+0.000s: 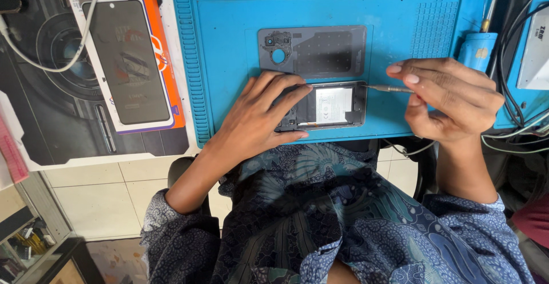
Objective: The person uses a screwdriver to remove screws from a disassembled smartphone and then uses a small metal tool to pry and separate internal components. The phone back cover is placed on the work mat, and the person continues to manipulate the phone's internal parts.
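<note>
A thin metal pry tool (390,88) is pinched in the right hand (452,98), its tip set at the right edge of the opened phone (326,106). The phone is pressed flat by the left hand (260,118), fingers spread, on the blue mat (229,61) near the counter's front edge. The phone is judged light, stiff and fragile inside, so it is best held by its frame edges. The removed back cover (320,50) lies just beyond.

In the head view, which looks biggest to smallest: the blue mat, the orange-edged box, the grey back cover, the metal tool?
1. Blue silicone work mat
2. Orange-edged flat box
3. Grey plastic phone back cover
4. Thin metal pry tool, partly hidden by the right hand
</note>
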